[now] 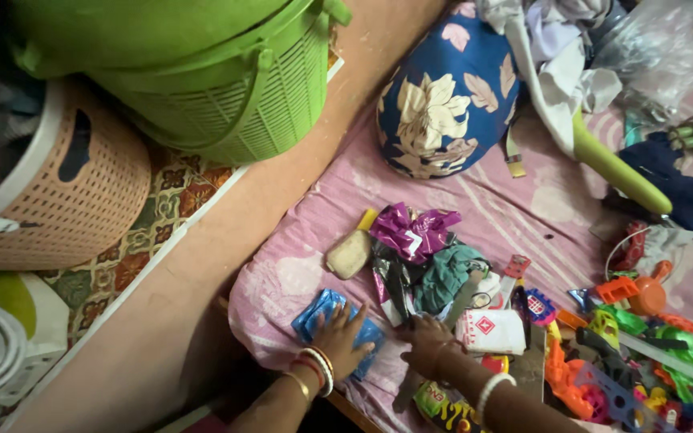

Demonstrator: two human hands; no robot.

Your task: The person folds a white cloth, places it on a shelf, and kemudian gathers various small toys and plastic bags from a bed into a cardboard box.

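Observation:
My left hand (pixel 338 337) lies flat, fingers spread, on a crumpled blue plastic wrapper (pixel 314 314) near the edge of the pink bedsheet (pixel 298 265). My right hand (pixel 427 341) rests palm down, fingers curled, at the edge of a pile of wrappers: a shiny magenta foil (pixel 412 231), a dark green crumpled bag (pixel 447 273) and a white packet with a red mark (pixel 488 330). Whether it grips anything is hidden. Both wrists wear bangles. A beige sponge-like lump (pixel 349 254) lies just beyond the blue wrapper.
A heap of colourful plastic toys (pixel 627 353) fills the right side. A blue floral pillow (pixel 443 100) and loose clothes (pixel 563 48) lie at the top. On the floor to the left stand a green basket (pixel 234 88) and a beige basket (pixel 66 200).

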